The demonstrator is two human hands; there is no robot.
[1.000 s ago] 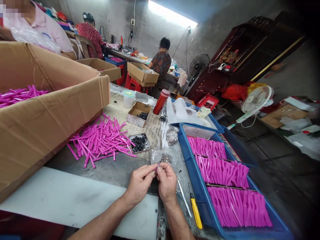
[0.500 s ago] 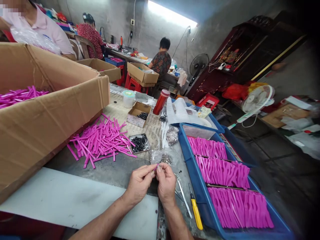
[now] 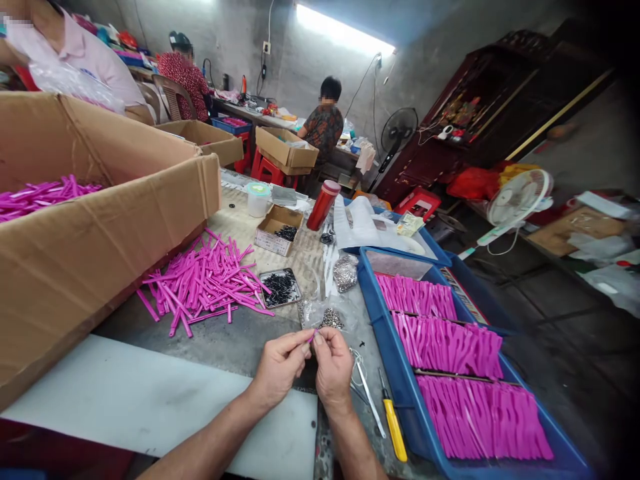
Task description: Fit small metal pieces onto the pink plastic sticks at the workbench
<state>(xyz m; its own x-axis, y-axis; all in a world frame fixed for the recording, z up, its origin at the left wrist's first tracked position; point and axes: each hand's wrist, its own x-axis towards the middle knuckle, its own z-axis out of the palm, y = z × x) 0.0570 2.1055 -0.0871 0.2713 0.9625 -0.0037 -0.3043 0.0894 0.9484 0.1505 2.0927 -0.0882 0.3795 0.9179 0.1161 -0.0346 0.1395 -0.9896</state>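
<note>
My left hand (image 3: pixel 281 367) and my right hand (image 3: pixel 332 365) meet at the table's near edge, fingertips pinched on a pink plastic strip (image 3: pixel 313 337). Only a sliver of the strip shows; the fingers hide the rest. Just beyond them lies an open plastic bag of small metal parts (image 3: pixel 331 318). A heap of loose pink strips (image 3: pixel 205 280) spreads to the left, beside a small tray of black pins (image 3: pixel 280 287). On the right, a blue crate (image 3: pixel 367 293) holds rows of pink pieces standing close together.
A large cardboard box (image 3: pixel 115 207) with more pink strips borders the left side. Near my right hand lie a yellow-handled screwdriver (image 3: pixel 395 430) and a white-handled tool (image 3: pixel 370 400). Farther back stand a small carton (image 3: pixel 273 241) and a red bottle (image 3: pixel 323 205). Several people sit beyond.
Both hands keep their pinch on the pink strip in nearly the same place. The view has shifted very slightly; nothing on the table has visibly moved.
</note>
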